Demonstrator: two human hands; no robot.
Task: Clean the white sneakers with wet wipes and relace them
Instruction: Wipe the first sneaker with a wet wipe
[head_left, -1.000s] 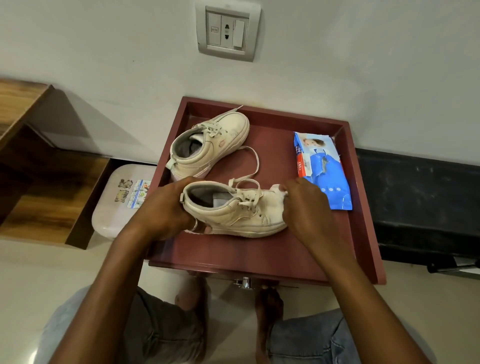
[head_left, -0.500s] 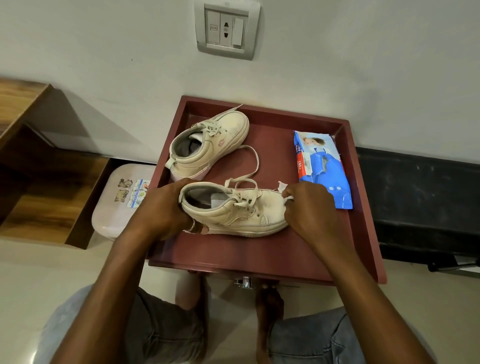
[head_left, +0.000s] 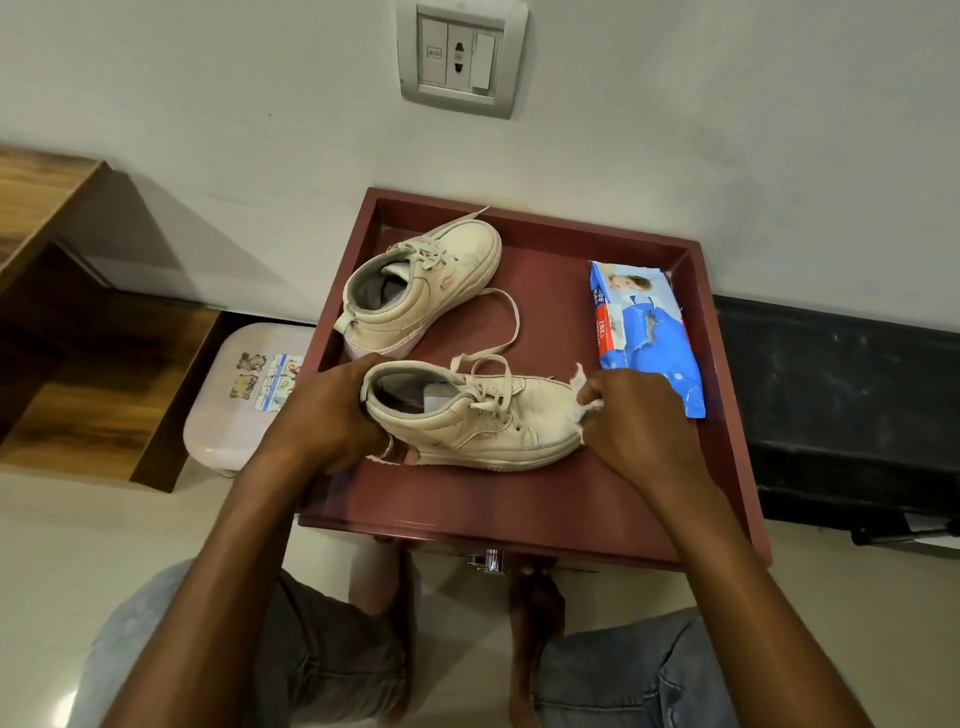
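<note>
Gripping the near sneaker (head_left: 467, 415) at its heel (frame centre), left hand (head_left: 327, 415); right hand (head_left: 634, 415) pinches a wet wipe (head_left: 582, 405) against its toe.

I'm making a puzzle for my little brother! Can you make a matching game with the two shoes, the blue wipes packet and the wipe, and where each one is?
Things:
1. nearer cream-white lace-up sneaker
2. farther cream-white lace-up sneaker
3. blue plastic wet-wipes pack
4. crumpled white wet wipe

Places:
A. pinched in the right hand
B. flat on the right side of the dark red wooden tray
C. gripped at the heel by the left hand
D. untouched, at the tray's back left

Pairs: 1-C, 2-D, 3-B, 4-A.
</note>
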